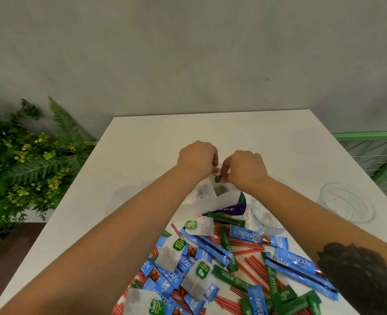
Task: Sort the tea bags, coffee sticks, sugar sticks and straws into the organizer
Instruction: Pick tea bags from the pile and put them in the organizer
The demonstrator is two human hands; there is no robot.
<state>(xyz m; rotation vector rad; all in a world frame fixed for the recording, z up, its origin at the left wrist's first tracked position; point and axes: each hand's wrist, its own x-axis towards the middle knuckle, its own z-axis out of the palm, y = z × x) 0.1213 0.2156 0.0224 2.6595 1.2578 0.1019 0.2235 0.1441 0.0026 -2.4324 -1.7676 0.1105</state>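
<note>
My left hand [198, 159] and my right hand [247, 167] meet above the middle of the white table [142, 137]. Both pinch tea bags [219, 186] with a green tag that hang below the fingers. Nearer to me lies a mixed pile: blue coffee sticks [297, 261], green stevia sugar sticks [230, 276], red-and-white striped straws [253, 266] and more tea bags [169, 255]. No organizer is visible; my forearms cover part of the table.
A white paper cup with a purple print [231, 204] lies on its side behind the pile. A small glass cup [264, 218] stands right of it, a larger glass bowl [346, 202] further right. Plants [29, 160] fill the left; a green rack [374, 155] sits right.
</note>
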